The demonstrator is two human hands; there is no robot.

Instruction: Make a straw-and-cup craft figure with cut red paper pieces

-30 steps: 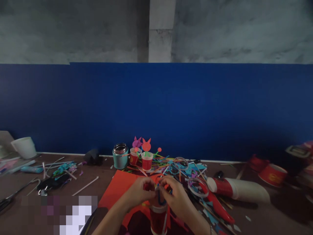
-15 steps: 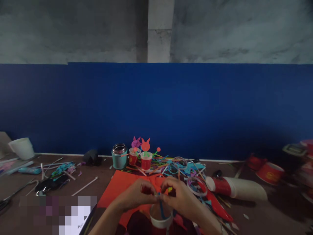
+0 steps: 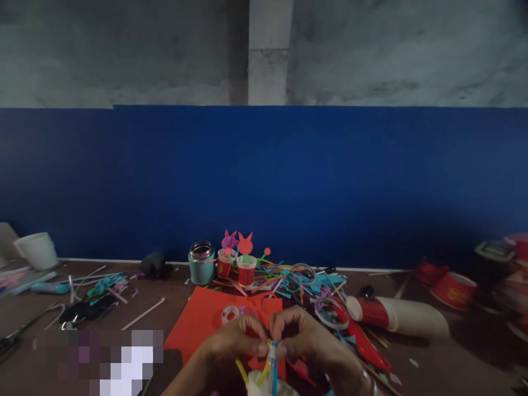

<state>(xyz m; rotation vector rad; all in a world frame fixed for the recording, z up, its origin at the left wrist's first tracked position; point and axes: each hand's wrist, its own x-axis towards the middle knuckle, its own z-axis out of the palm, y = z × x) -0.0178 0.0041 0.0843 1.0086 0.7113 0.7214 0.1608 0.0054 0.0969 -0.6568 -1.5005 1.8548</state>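
At the lower middle, my left hand [image 3: 241, 338] and my right hand [image 3: 301, 333] meet, fingertips pinched together at the top of some thin straws. One is a blue straw [image 3: 274, 377], close to the right fingertips; a yellow straw [image 3: 242, 371] slants out on the left, with a second yellow one beside the blue. A whitish band, perhaps tape, wraps them just under my fingers. The straws rise from a white-rimmed paper cup [image 3: 258, 388] that the bottom edge cuts off. Beyond my left hand, a small tape roll [image 3: 230, 314] rests on orange-red paper [image 3: 198, 316].
Behind stand a turquoise jar [image 3: 202, 269] and a red cup [image 3: 246, 272] bearing an orange cat-eared figure. Coloured strips and a clear ring [image 3: 332, 314] lie right of centre, near red-handled scissors [image 3: 369, 346] and stacked paper cups [image 3: 416, 317]. Metal scissors [image 3: 25, 330] lie far left.
The cup has moved down towards me, and yellow straws now show beside the blue one. My hands have dropped slightly, still pinched together. The tape roll has come into sight.
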